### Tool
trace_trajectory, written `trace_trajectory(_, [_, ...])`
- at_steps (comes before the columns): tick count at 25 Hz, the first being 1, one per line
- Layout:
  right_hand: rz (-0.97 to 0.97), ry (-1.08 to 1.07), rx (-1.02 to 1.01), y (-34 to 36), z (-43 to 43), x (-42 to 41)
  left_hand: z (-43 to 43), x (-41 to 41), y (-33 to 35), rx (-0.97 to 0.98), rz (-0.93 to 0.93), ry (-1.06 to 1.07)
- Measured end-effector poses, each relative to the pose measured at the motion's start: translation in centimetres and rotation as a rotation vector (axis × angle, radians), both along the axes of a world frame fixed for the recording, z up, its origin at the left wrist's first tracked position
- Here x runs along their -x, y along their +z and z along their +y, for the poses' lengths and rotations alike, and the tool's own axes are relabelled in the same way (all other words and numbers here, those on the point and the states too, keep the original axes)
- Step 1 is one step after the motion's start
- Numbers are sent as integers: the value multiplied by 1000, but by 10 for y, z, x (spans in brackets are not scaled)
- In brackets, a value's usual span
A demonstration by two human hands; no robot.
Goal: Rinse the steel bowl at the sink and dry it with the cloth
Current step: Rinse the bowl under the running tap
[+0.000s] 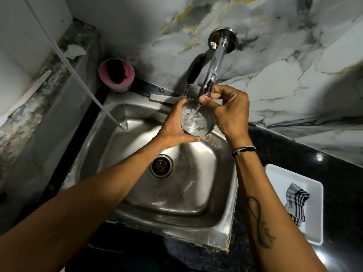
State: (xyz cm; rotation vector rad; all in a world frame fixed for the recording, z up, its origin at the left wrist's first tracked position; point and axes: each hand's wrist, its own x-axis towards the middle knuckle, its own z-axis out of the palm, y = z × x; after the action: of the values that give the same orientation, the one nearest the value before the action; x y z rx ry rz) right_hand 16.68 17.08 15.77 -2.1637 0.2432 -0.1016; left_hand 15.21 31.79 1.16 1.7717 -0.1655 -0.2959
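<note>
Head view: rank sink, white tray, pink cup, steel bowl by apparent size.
1. sink
2. white tray
3. pink cup and steel bowl: look alike, bowl partly covered by hands, so unranked.

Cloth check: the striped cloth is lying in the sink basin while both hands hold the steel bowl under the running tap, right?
Not quite. The head view shows the striped cloth in the white tray on the counter right of the sink. Both hands, left and right, do hold the steel bowl under the running tap.

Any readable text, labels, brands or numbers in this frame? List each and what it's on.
None readable.
Sink basin floor: faint stamped mark, too small to read.
Right forearm tattoo: script-like, not legible.
Pink tub, white tray, striped cloth: no print visible.
</note>
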Motion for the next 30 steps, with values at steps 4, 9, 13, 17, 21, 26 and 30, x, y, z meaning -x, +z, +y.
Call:
trace_trajectory(4, [-1, -17, 13, -3, 0, -1, 24, 12, -8, 0, -43, 46])
trace_trajectory(9, [-9, -16, 23, -2, 2, 1, 3, -3, -1, -26, -22, -10])
trace_trajectory(13, [-18, -28, 43, -1, 3, 1, 14, 16, -16, -25, -34, -56])
trace_trajectory(17, [-49, -23, 83, -4, 5, 2, 27, 1, -15, 3, -64, -14])
trace_trajectory(21, [-27, -25, 34, -3, 4, 2, 12, -4, -13, -19, -69, -45])
trace_trajectory(26, [-40, -14, 42, -6, 2, 1, 25, 1, -17, 2, -84, -20])
trace_trajectory(30, [-34, -28, -2, -5, 3, 4, 16, 2, -15, -27, -76, -54])
